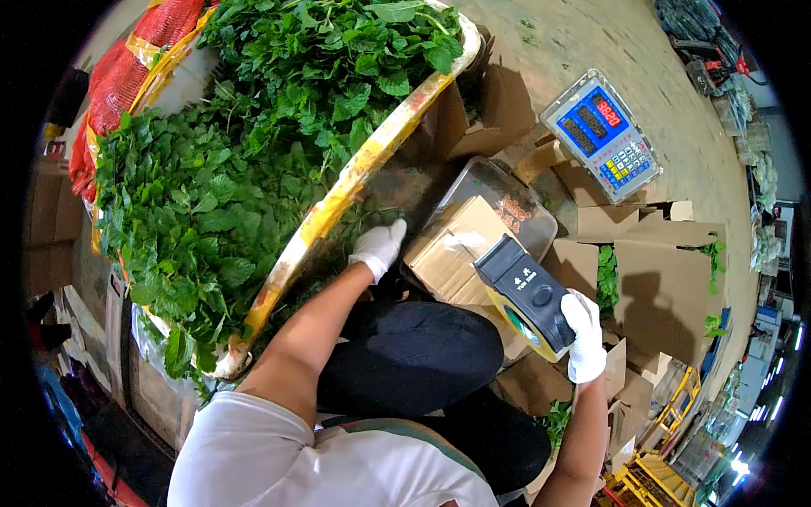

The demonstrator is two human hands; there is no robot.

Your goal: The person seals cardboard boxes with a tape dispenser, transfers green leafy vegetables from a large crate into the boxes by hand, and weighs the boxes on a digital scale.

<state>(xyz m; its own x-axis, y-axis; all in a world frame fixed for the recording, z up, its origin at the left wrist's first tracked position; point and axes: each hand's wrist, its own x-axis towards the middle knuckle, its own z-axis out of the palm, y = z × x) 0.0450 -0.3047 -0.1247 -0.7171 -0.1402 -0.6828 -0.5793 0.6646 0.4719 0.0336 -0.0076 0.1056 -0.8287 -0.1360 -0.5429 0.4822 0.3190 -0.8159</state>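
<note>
My right hand [583,334], in a white glove, is wrapped round the end of a black tape dispenser [530,291] with a yellow-edged tape roll. The dispenser's front lies over the edge of a closed cardboard box [456,249], which rests on the scale platform [528,207]. My left hand [379,248], also gloved, is just left of the box, near loose leaves under the round tray's rim [338,198]; its fingers point forward and look close together, but whether anything is in them is hidden.
Leafy green herbs [203,211] are heaped on the tray at the left. The scale's lit display [601,135] stands at the upper right. Open cartons [667,283] with greens are on the right, and red mesh sacks [127,84] at the upper left.
</note>
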